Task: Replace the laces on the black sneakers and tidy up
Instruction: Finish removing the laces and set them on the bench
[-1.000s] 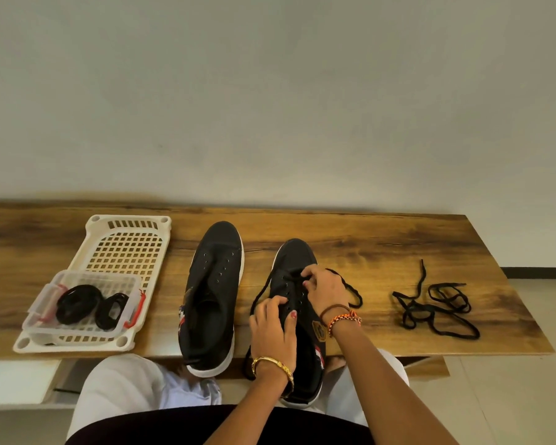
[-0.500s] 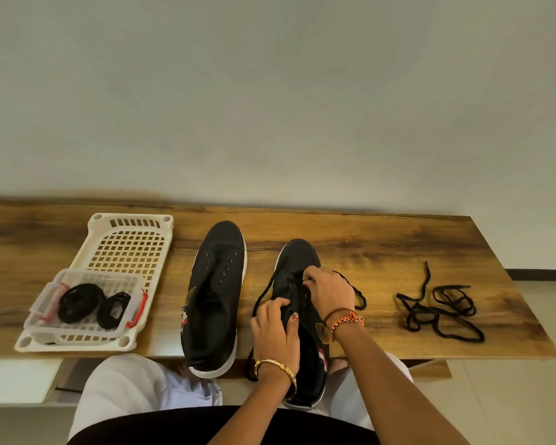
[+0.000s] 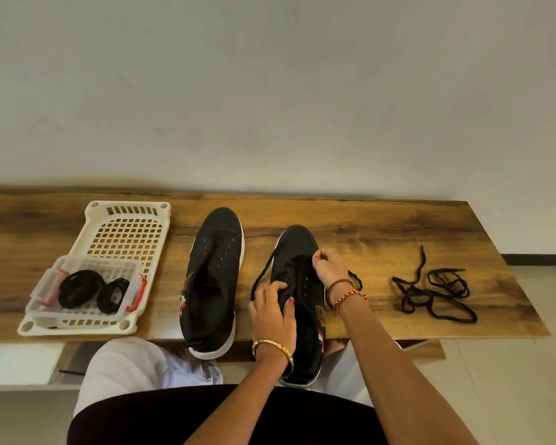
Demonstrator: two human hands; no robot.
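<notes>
Two black canvas sneakers sit on the wooden table (image 3: 382,226). The left hand (image 3: 272,311) grips the right-side sneaker (image 3: 302,284); the right hand (image 3: 329,269) pinches its black lace (image 3: 260,277). Beside it, the other sneaker (image 3: 214,274) has no lace.

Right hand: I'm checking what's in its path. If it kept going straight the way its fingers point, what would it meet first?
The right hand points up-left over the right sneaker, pinching the lace. Beyond the toe lies bare table, then probably the wall; depth is unclear.

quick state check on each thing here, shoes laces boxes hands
left sneaker: unlaced, eyelets bare
right sneaker: partly laced
loose laces: tangled on table
clear box: open, holds coiled laces
white basket: under the box
left hand: grips right sneaker
right hand: pinches lace
</notes>
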